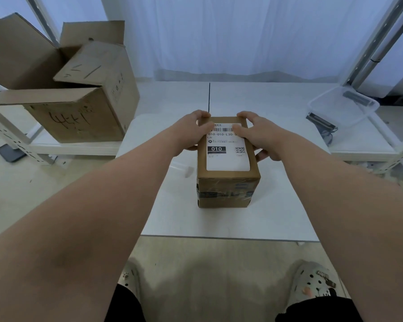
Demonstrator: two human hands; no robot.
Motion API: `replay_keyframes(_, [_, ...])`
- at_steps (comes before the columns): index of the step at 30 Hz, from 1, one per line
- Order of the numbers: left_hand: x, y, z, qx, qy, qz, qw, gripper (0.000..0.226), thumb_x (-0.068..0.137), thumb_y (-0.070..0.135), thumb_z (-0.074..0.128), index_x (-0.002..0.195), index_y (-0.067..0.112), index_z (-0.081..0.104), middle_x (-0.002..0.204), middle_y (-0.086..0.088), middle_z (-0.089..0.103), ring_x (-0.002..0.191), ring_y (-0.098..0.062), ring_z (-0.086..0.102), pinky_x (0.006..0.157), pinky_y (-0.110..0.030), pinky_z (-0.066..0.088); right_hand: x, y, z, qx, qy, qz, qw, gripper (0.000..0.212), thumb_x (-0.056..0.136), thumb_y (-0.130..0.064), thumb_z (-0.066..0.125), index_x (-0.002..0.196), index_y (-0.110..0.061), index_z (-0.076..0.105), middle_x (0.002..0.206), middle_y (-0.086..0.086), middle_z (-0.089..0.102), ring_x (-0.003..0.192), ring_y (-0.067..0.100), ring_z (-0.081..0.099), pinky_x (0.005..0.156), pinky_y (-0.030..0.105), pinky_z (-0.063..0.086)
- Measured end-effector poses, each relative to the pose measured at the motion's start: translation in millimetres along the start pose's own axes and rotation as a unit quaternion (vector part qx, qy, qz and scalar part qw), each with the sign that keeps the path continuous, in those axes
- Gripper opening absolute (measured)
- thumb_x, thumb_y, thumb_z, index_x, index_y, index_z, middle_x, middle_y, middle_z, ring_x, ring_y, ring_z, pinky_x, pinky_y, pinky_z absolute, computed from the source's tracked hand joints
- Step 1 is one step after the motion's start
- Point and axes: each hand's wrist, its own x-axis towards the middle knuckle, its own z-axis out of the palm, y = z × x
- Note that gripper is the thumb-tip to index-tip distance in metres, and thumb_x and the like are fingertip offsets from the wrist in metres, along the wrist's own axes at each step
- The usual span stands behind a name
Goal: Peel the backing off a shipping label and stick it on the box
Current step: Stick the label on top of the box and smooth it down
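Observation:
A small brown cardboard box (pixel 228 189) stands on the white table (pixel 219 219), taped around its front. A white shipping label (pixel 227 156) with a barcode, "010" and a QR code lies flat on the box's top. My left hand (pixel 191 131) grips the box's far left side, its thumb pressing on the label's upper left by the barcode. My right hand (pixel 258 133) holds the far right side, its thumb on the label's upper right. A pale translucent strip (pixel 184 169), perhaps the peeled backing, lies on the table left of the box.
A large open cardboard box (pixel 79 89) sits on a low shelf at the left. A clear plastic tub (pixel 342 108) and dark cables rest on a shelf at the right. A dark flat object (pixel 11 153) lies on the floor. My feet in clogs show below.

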Motion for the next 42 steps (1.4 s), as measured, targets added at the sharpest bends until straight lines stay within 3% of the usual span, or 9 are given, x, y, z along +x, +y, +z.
replay_keyframes(5, [-0.1,0.0,5.0,0.038,0.039,0.009,0.998,0.040,0.098,0.032,0.044,0.138,0.026,0.043,0.125,-0.004,0.059,0.102,-0.021,0.062,0.074,-0.035,0.057,0.0,-3.0,4.7,0.018,0.040,-0.002,0.999,0.043,0.099,-0.029,0.043,0.141,-0.032,0.032,0.095,0.004,0.061,0.075,0.021,0.062,0.056,0.038,0.055])
replay_keyframes(9, [-4.7,4.7,3.9,0.080,0.015,-0.001,0.997,0.058,0.086,0.047,0.060,0.136,0.026,0.038,0.109,0.000,0.062,0.095,-0.021,0.066,0.078,-0.043,0.058,5.9,-8.2,13.3,-0.145,0.118,-0.032,0.982,0.049,0.094,-0.039,0.045,0.139,-0.023,0.038,0.126,0.009,0.056,0.106,0.030,0.060,0.086,0.046,0.054])
replay_keyframes(15, [-0.1,6.1,7.1,0.084,0.073,0.004,0.994,0.036,0.091,0.039,0.053,0.124,0.025,0.048,0.104,-0.003,0.061,0.089,-0.024,0.066,0.065,-0.039,0.060,11.9,-8.4,15.9,-0.154,0.147,-0.040,0.976,0.037,0.097,-0.034,0.039,0.131,-0.020,0.048,0.123,0.010,0.057,0.108,0.031,0.058,0.091,0.047,0.051])
replay_keyframes(22, [2.1,5.3,3.9,0.091,0.048,0.003,0.995,0.038,0.094,0.036,0.050,0.130,0.023,0.046,0.113,-0.004,0.062,0.094,-0.023,0.065,0.066,-0.037,0.059,5.1,-5.6,5.0,-0.140,0.017,-0.021,0.990,0.051,0.100,-0.038,0.036,0.147,-0.028,0.019,0.114,0.005,0.055,0.089,0.026,0.062,0.049,0.037,0.055])
replay_keyframes(27, [-2.1,3.4,-6.6,0.042,-0.068,-0.023,0.997,0.078,0.083,0.039,0.068,0.147,0.028,0.024,0.117,0.004,0.054,0.102,-0.019,0.062,0.078,-0.037,0.056,2.3,-3.6,1.1,-0.123,-0.018,-0.018,0.992,0.067,0.098,-0.041,0.042,0.151,-0.030,0.003,0.111,-0.003,0.055,0.092,0.020,0.061,0.053,0.039,0.057])
replay_keyframes(34, [-3.0,-1.2,2.3,0.054,0.024,0.022,0.998,0.050,0.097,0.033,0.046,0.145,0.026,0.034,0.130,-0.004,0.055,0.103,-0.023,0.062,0.069,-0.037,0.058,10.0,-2.5,7.0,-0.109,0.056,-0.028,0.992,0.050,0.102,-0.034,0.031,0.150,-0.031,0.017,0.133,0.006,0.050,0.089,0.023,0.057,0.043,0.033,0.048])
replay_keyframes(37, [-8.0,-0.9,3.2,0.120,0.028,0.035,0.992,0.052,0.099,0.035,0.040,0.148,0.024,0.026,0.139,-0.006,0.049,0.108,-0.025,0.059,0.074,-0.036,0.057,7.4,-1.3,6.0,-0.219,0.065,-0.062,0.971,0.050,0.102,-0.035,0.029,0.150,-0.027,0.019,0.147,0.009,0.038,0.118,0.033,0.049,0.082,0.045,0.052])
replay_keyframes(39, [-13.0,-1.0,-1.9,0.205,0.018,0.077,0.976,0.056,0.099,0.033,0.042,0.149,0.020,0.023,0.149,-0.009,0.037,0.125,-0.028,0.049,0.097,-0.040,0.048,0.2,-3.8,2.7,-0.353,0.086,-0.123,0.924,0.048,0.103,-0.035,0.026,0.149,-0.021,0.026,0.157,0.015,0.021,0.140,0.038,0.026,0.112,0.043,0.023])
replay_keyframes(42, [-31.0,1.1,-15.0,0.302,-0.022,0.138,0.943,0.050,0.098,0.028,0.045,0.146,0.017,0.034,0.155,-0.006,0.026,0.140,-0.022,0.030,0.115,-0.036,0.025,-12.7,-2.0,-1.2,-0.368,0.027,-0.191,0.909,0.053,0.102,-0.044,0.018,0.144,-0.022,0.039,0.159,0.006,0.018,0.147,0.030,0.009,0.119,0.040,0.004])
